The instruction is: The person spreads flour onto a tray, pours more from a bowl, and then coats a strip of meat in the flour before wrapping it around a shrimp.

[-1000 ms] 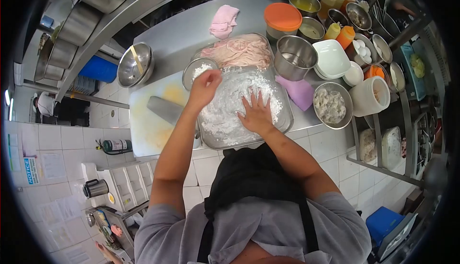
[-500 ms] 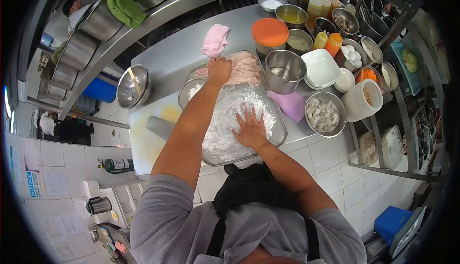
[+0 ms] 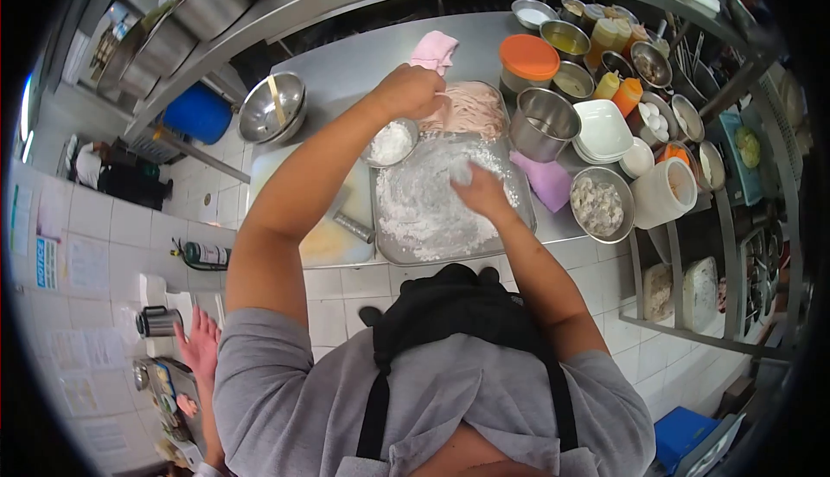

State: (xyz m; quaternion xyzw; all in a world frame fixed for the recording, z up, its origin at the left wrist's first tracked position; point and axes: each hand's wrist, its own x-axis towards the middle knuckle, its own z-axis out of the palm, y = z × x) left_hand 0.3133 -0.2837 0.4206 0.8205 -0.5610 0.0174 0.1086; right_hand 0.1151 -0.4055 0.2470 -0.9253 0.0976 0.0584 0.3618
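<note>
My left hand [image 3: 410,93] is closed over the left end of a tray of pale pink raw meat strips [image 3: 474,112], and a pale strip shows at its fingertips. Close to me lies a metal tray [image 3: 406,252] dusted with white flour [image 3: 424,209]. Over its right half is my right hand [image 3: 481,193], its whitened fingers smeared by motion. A small bowl of flour [image 3: 391,142] sits at the tray's upper left, below my left forearm. Behind the meat is a pink cloth [image 3: 434,51].
A cutting board [image 3: 333,248] with a metal-handled tool [image 3: 354,227] lies left; a steel bowl [image 3: 273,114] stands beyond. At right are a steel pot [image 3: 545,122], purple cloth [image 3: 546,180], white dishes [image 3: 599,129] and shrimp-like pieces [image 3: 596,204]. Another person's hand [image 3: 199,343] shows at lower left.
My right hand has gone from spread flat on the flour to a blurred, drawn-in pose. My left hand stays at the meat. The view has shifted, and another person's hand has appeared.
</note>
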